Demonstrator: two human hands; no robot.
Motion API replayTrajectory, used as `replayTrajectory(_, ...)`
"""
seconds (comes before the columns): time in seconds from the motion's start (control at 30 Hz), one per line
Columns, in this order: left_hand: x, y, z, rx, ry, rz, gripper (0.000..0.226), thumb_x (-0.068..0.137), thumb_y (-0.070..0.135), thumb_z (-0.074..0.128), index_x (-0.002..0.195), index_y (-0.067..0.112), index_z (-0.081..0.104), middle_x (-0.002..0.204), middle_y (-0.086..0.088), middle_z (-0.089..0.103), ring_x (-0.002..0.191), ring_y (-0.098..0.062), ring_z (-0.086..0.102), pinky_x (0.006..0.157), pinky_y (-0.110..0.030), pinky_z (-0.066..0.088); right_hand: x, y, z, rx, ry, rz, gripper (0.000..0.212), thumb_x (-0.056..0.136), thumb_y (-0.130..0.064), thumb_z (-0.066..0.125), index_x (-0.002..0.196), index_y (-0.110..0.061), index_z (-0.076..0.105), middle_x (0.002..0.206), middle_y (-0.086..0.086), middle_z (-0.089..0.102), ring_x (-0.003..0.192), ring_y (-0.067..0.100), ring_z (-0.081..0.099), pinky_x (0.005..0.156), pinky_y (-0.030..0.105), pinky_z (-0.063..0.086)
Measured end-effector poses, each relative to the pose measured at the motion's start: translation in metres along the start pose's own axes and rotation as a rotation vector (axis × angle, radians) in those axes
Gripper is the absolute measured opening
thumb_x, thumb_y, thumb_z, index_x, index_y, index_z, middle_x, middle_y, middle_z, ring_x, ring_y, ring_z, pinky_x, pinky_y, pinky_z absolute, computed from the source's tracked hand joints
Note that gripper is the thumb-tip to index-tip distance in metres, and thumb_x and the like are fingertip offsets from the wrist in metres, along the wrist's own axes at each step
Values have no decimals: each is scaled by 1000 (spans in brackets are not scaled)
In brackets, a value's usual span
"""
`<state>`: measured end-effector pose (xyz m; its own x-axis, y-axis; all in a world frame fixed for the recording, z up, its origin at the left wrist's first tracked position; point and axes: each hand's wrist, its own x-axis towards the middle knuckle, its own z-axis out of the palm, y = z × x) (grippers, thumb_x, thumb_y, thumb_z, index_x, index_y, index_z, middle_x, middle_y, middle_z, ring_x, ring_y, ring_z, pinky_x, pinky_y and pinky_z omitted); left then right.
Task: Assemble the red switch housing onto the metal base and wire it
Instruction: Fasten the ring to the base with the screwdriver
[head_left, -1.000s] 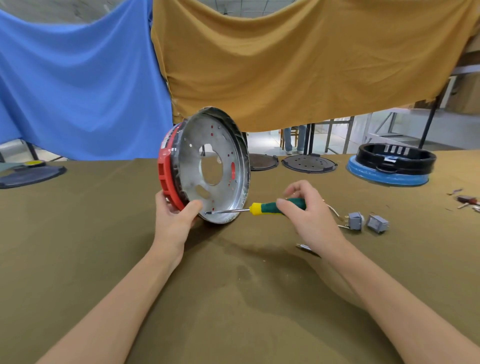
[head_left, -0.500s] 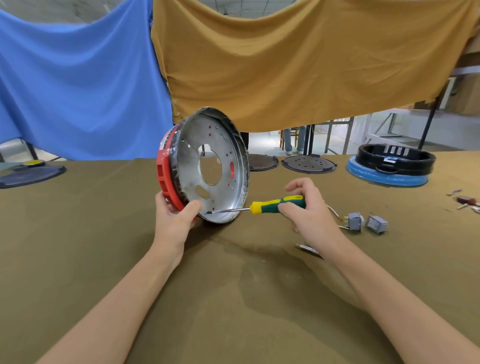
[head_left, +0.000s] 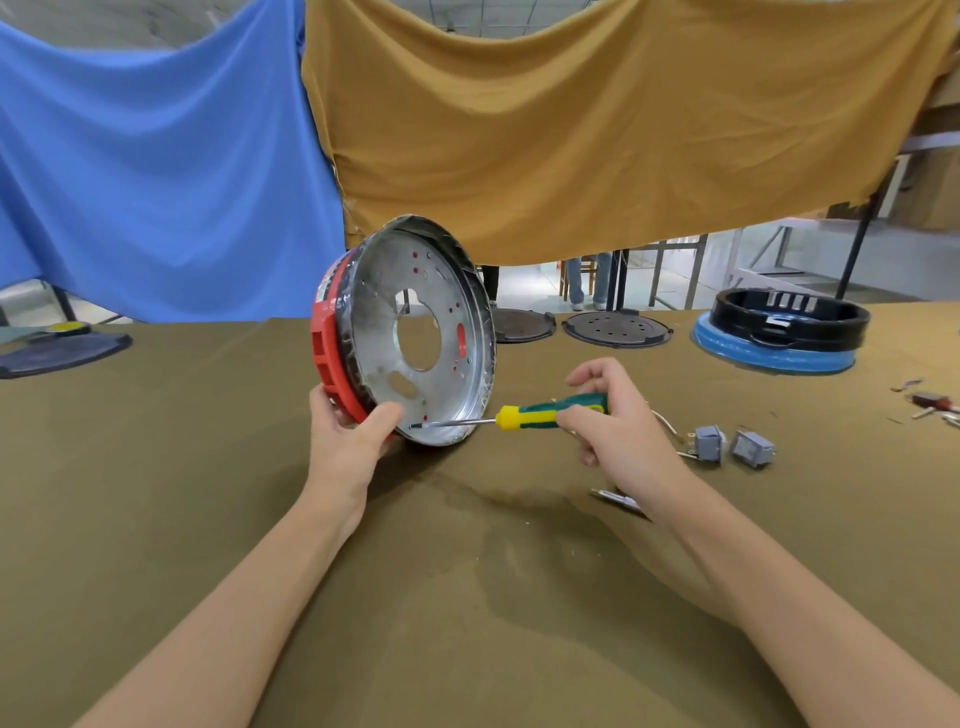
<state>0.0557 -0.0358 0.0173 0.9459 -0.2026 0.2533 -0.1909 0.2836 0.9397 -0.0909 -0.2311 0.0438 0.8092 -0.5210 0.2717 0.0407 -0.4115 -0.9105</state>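
Your left hand (head_left: 347, 446) grips the lower edge of the assembly, thumb curled over the rim of the metal base (head_left: 415, 332) and fingers wrapped behind the red housing (head_left: 328, 358). The pair stands on edge on the table (head_left: 208, 493), the open dish facing right toward your other hand. Your right hand (head_left: 618, 426) pinches the green and yellow handle of the screwdriver (head_left: 524, 417) between thumb and fingertips; the shaft lies nearly level and its tip sits low inside the dish, just right of your left thumb.

That closeness looks like the main risk. If the tip skips off the screw head, it would likely slide toward your thumb or scratch across the metal. A light fingertip pinch gives little push along the shaft, so the tip may lift out of the screw and chew it up. The assembly rests on a narrow curved edge, so any sideways shove from the driver could roll or tip it unless your left hand braces firmly. Whether the tip is truly seated in a screw is too small to tell.

Beyond your right hand, two grey switches (head_left: 732, 446) lie on the table with thin wires trailing; a sweeping wrist could knock them away. Well behind sits a black ring (head_left: 789, 325) on a blue base.
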Motion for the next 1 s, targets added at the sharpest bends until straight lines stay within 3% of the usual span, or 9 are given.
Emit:
replayTrajectory(0.13,0,-1,0,7,-9,-4,47,63,19,71,104,30,49,97,2,63,93,-19,65,95,-57,53,-3,-1,1,-114,130,-109,8,92,-29,65,90,-25,59,84,9,63,59,15,51,53,27,47)
replayTrajectory(0.3,-2,-2,-1,54,-36,23,46,64,17,72,103,27,49,93,1,62,93,-21,64,98,-58,51,-7,0,3,-313,122,-70,43,97,-51,50,87,-12,65,81,14,67,73,27,64,68,43,52)
replayTrajectory(0.4,-1,-1,0,29,-5,9,46,63,17,72,102,28,49,92,1,61,90,-21,62,97,-59,51,-5,-2,3,-156,46,-55,8,93,-30,60,97,-26,54,98,9,59,67,16,51,60,31,43)
replayTrajectory(0.5,-1,1,1,0,-2,-5,48,61,18,72,101,28,49,86,8,63,87,-18,63,95,-58,53,-3,-1,2,0,14,-69,18,90,-14,62,101,-25,52,100,8,57,63,16,48,60,34,46)
replayTrajectory(0.6,-2,0,1,23,-13,8,49,62,17,73,103,27,48,89,7,62,89,-17,63,98,-57,51,-4,1,3,-166,159,-110,10,92,-32,65,93,-24,59,83,1,63,62,15,52,59,32,46)
replayTrajectory(0.7,-5,-1,1,82,-46,29,51,64,18,74,107,25,48,96,1,61,93,-17,63,101,-54,50,-7,2,5,-278,188,-90,35,94,-50,55,80,-19,64,67,6,67,65,22,62,62,38,49)
replayTrajectory(0.77,-4,-1,0,72,-40,27,51,65,17,73,108,24,48,99,-2,59,95,-20,62,102,-57,49,-7,3,6,-280,148,-59,36,95,-52,51,80,-21,62,64,3,66,59,17,61,55,28,47)
replayTrajectory(0.87,-3,0,0,53,-22,23,49,64,16,72,106,25,48,99,-3,58,95,-22,60,102,-59,47,-4,1,5,-109,76,-20,8,92,-32,61,95,-29,53,87,1,59,60,11,51,54,23,42)
replayTrajectory(1.0,-2,1,2,7,-10,13,49,62,16,72,103,27,47,91,5,60,88,-19,59,99,-59,50,-4,0,4,-1,70,-65,17,89,-17,65,96,-27,53,86,4,58,60,16,48,58,34,46)
